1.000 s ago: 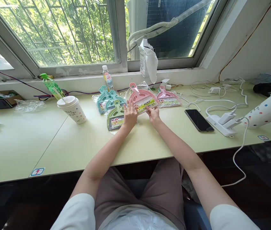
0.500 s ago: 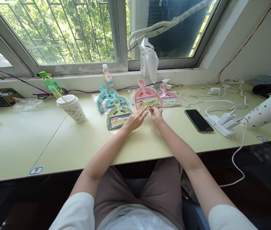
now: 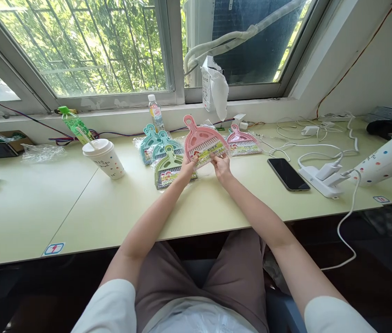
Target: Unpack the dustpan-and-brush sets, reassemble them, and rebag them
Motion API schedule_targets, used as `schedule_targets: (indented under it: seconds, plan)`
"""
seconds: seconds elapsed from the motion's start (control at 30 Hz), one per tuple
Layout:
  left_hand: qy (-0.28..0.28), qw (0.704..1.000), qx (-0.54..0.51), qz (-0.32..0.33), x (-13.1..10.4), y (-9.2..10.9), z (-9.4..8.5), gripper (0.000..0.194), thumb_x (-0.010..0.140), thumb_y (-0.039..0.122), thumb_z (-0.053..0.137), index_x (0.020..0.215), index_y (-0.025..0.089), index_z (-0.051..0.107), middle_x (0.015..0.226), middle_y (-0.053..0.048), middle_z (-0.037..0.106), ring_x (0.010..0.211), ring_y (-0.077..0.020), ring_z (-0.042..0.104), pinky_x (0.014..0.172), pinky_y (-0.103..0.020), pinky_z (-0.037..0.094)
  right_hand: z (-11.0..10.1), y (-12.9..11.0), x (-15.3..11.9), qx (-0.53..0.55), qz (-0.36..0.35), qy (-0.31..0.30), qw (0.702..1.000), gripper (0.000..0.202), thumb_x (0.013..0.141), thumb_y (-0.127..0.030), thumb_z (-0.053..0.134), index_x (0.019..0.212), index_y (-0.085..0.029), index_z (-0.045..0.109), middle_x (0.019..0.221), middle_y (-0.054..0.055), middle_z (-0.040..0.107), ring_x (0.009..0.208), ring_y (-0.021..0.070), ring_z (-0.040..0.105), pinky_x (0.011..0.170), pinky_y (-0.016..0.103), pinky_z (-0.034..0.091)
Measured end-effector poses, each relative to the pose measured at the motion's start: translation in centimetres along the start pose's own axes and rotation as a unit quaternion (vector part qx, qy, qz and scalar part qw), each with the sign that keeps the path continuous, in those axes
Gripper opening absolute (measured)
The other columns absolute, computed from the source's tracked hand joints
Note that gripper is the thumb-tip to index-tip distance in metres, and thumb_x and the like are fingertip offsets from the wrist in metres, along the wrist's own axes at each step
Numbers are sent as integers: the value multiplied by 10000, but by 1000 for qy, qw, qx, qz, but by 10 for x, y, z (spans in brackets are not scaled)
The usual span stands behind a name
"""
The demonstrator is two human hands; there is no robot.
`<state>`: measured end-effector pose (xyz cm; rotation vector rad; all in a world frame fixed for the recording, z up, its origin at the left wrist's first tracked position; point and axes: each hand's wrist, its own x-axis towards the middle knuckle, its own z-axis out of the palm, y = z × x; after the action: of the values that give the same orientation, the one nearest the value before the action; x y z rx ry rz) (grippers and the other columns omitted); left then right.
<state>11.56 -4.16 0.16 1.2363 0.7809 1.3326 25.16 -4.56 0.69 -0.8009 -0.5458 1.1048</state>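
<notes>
A pink dustpan and brush set [image 3: 205,141], with a printed label along its lower edge, is held up off the table, its handle tilted left. My left hand [image 3: 189,167] grips its lower left corner, fingers closed. At the lower right, my right hand [image 3: 221,166] pinches the bottom edge. Just left stands a wrapped green dustpan set [image 3: 170,164], partly behind my left hand. Behind it are two blue ones, a nearer blue dustpan set [image 3: 164,144] and a farther blue dustpan set [image 3: 149,138]. A second pink dustpan set [image 3: 242,141] is to the right.
A leaning paper cup [image 3: 104,159] stands left, near a green bottle [image 3: 76,125]. On the right are a phone [image 3: 288,175], a power strip [image 3: 321,181] with white cables, and a tilted spotted cup [image 3: 386,159]. A clear bottle [image 3: 156,112] stands by the window.
Both hands have taken hold of the pink dustpan set and lifted it, bringing it left and nearer. It now tilts, and my left hand has closed on its corner.
</notes>
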Motion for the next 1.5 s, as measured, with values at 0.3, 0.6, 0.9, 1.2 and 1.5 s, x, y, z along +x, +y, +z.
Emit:
schedule_targets:
  seconds: [0.3,0.6,0.9,1.2,1.5]
  plan:
    - [-12,997,-32,-74,-3,3,-6,615,821,205,649,1388,216,411,1348,-139,611,1105,-260,673,874,-464,602,-8,1,13,-35,80,-31,996,241,751,-58,723,907,-213,625,878,-20,769,945,147,749,951,328,603]
    - [69,993,-49,-84,9,25,-36,512,777,141,610,1279,172,515,1162,-76,704,945,-203,712,709,-298,628,-18,-22,23,-156,65,-87,982,91,881,-264,688,873,-177,663,774,66,753,765,205,767,901,437,613]
    - [77,981,-47,-171,12,34,-49,204,805,80,568,1001,122,610,693,-22,674,495,-110,631,367,-160,419,-20,-33,18,-350,-272,-173,880,381,663,-59,781,932,-327,754,1299,-29,656,1404,228,438,1260,490,224]
    - [-1,983,4,-184,9,33,-52,147,833,147,616,969,94,634,584,-43,661,491,-138,643,385,-171,415,-25,-29,23,-336,-278,-138,889,37,794,-263,746,759,-259,732,965,18,745,1068,232,646,1118,430,393]
    - [-143,978,34,-150,-1,35,-43,333,842,239,662,1122,92,559,814,-126,759,466,-118,629,440,-203,465,-31,-17,29,-409,-318,-67,853,103,838,-305,669,763,-238,645,1130,84,615,1206,264,523,1153,479,361]
